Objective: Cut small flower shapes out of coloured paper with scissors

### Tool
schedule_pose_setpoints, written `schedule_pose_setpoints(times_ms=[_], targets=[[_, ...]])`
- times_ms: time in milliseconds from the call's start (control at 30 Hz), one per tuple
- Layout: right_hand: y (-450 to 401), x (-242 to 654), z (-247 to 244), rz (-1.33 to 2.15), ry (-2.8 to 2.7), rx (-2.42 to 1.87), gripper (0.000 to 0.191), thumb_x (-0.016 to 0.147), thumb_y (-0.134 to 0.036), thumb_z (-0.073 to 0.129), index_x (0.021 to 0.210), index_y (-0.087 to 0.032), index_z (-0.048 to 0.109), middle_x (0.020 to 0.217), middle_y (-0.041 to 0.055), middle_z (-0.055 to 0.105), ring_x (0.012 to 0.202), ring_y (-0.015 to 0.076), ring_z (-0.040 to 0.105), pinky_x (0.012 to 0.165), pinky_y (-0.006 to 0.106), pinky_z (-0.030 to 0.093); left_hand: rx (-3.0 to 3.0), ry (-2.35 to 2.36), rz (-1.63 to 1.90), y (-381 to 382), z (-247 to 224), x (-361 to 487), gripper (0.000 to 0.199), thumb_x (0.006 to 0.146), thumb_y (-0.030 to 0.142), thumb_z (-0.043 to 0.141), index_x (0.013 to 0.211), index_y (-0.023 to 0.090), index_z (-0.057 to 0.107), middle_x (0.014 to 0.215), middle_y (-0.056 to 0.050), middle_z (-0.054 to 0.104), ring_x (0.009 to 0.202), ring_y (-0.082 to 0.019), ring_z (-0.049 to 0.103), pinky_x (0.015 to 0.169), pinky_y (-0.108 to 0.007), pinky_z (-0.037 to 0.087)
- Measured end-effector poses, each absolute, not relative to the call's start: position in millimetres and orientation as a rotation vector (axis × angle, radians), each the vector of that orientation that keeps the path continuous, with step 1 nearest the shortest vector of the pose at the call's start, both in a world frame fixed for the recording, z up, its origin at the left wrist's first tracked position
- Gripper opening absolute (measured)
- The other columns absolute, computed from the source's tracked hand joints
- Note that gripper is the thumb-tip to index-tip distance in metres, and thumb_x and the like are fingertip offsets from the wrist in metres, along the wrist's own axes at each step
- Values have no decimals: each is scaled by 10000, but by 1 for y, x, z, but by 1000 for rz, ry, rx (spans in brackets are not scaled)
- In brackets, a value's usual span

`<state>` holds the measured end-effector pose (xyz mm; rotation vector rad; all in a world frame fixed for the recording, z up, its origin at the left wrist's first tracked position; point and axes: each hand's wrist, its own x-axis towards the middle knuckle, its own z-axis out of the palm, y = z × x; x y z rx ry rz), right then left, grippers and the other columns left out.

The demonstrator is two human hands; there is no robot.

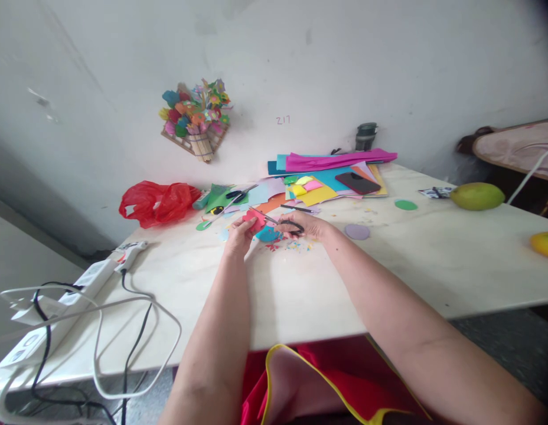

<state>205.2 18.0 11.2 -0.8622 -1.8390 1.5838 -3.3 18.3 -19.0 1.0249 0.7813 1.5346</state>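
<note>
Between the fingers of my left hand point(241, 236) is a small red paper piece point(255, 221), pinched at its lower left side. My right hand point(304, 226) is closed around the black handles of a pair of scissors point(292, 226). The blades point left and lie at the red paper; whether they are parted is too small to tell. Below the hands a blue paper circle point(268, 234) lies on the table, partly hidden. Tiny coloured paper scraps point(296, 245) are scattered beside it. A dark pen point(297, 208) rests just behind the scissors.
Coloured paper sheets point(331, 177) and a dark phone point(357, 183) lie at the back. A red plastic bag point(156, 202) is at left, near a power strip point(74, 301) with loose cables. On the right are a lilac circle point(357, 231), a green circle point(405, 205) and a mango point(476, 196).
</note>
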Motion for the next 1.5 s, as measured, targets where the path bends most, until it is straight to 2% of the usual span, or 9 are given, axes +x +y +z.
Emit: schedule_pose_setpoints(times_ms=[167,400,633,967,1267,1500], targets=[[16,205,13,1589,-1831,-872,247,837,-282,710,682,-139,581,448,-51,520,347,42,395,339,158,291,1030,795,1532,19,-19,-3,292,554,285,896,731,165,697,727,-41,730,697,-198,714,754,-369,594],[20,205,10,1569,-1833,-839,259,841,-280,707,671,-135,576,464,-49,516,362,39,404,351,151,289,1035,788,1552,20,-19,-3,290,555,296,901,719,175,695,715,-29,729,709,-198,716,739,-354,596],[20,207,9,1495,-1856,-811,314,903,-350,645,688,-142,551,487,-25,557,349,41,419,316,157,214,1011,778,1570,21,-20,-3,335,521,313,922,733,171,705,726,-32,734,710,-198,718,714,-338,596],[17,209,12,1553,-1878,-824,304,900,-378,652,728,-140,573,527,-14,601,365,50,471,313,149,269,1026,774,1551,20,-20,-4,330,539,298,924,754,156,718,758,-59,746,747,-221,739,737,-340,589],[23,207,7,1543,-1881,-861,315,916,-361,666,715,-140,564,551,-5,612,388,49,504,306,142,269,1037,765,1515,18,-18,-3,339,488,278,943,726,169,726,764,-48,755,709,-206,730,713,-332,580],[28,207,1,1524,-1894,-845,337,917,-396,673,720,-144,566,559,-4,616,389,47,501,299,146,259,1061,765,1492,17,-19,-3,312,531,255,927,738,170,709,757,-36,750,690,-197,730,728,-338,573]])
